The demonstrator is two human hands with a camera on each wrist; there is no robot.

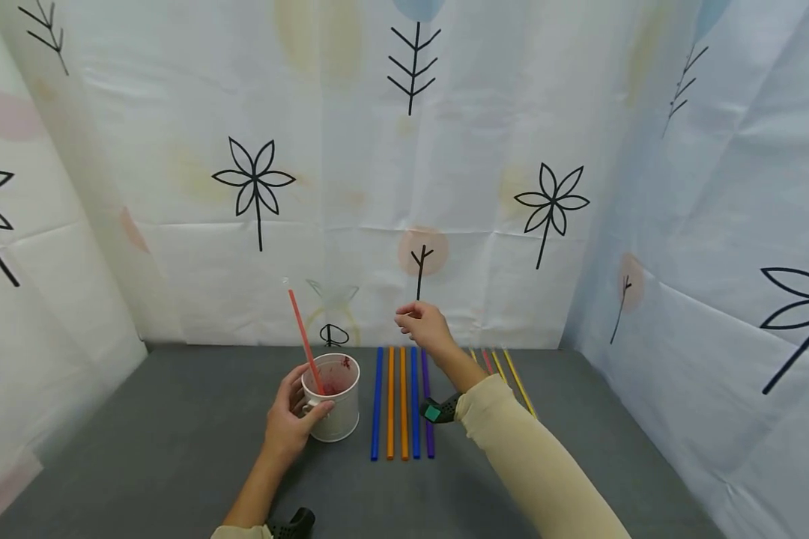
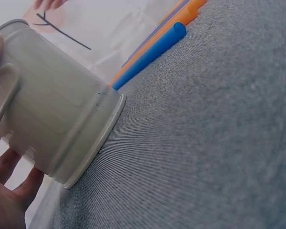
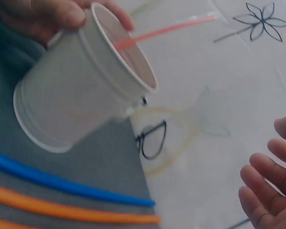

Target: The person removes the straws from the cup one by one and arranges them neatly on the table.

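Observation:
My left hand grips a white mug by its side, thumb near the rim and fingers round the wall. A thin wire handle shows on the mug in the left wrist view. One red straw leans inside, its upper end rising well above the rim. Reddish marks colour the mug's inner wall. Raised over the far ends of the straws on the table is my right hand, holding nothing. In the right wrist view its fingers are loosely bent and apart from the mug.
Right of the mug, blue, orange and purple straws lie side by side on the grey table. Thinner yellow and red straws lie further right, partly behind my right forearm. Patterned white cloth encloses the back and sides.

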